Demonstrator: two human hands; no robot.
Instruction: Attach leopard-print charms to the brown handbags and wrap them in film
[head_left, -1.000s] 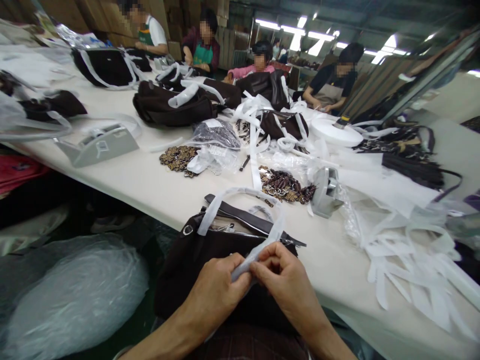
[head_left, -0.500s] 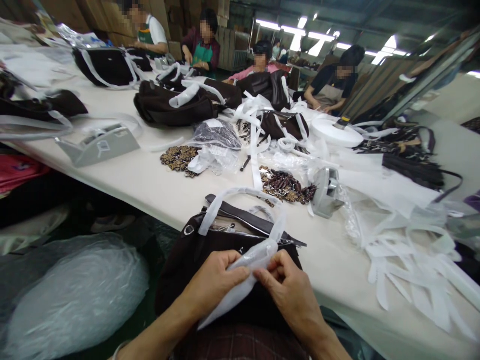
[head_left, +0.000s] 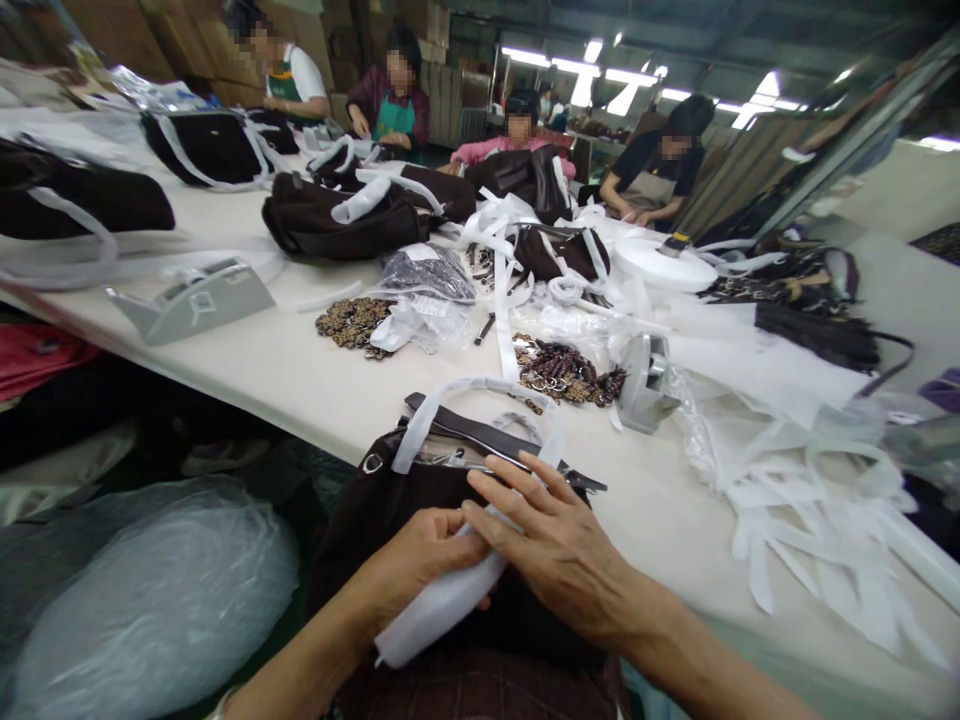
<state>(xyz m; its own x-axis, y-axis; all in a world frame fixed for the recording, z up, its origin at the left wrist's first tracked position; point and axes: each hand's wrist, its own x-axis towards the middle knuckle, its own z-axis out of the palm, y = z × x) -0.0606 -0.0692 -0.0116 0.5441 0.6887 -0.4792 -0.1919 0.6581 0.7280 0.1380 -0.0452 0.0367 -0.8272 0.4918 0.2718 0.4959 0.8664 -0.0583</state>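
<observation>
A dark brown handbag leans in front of me against the table edge, its zip top partly open. One handle arches over it, covered in white wrapping. Around the near part of that handle lies a loose white foam sheet. My left hand pinches this sheet between thumb and fingers. Over the upper part of the wrap lies my right hand, fingers stretched out and slightly spread. The wrapped handle under its palm is mostly hidden.
On the table are tape dispensers, beaded chains, white strips and several brown bags. A clear plastic bundle lies below left. Several people work across the table.
My right hand has gone from pinching the wrap to lying flat over it with fingers extended. My left hand still grips the sheet, whose lower end has shifted slightly left.
</observation>
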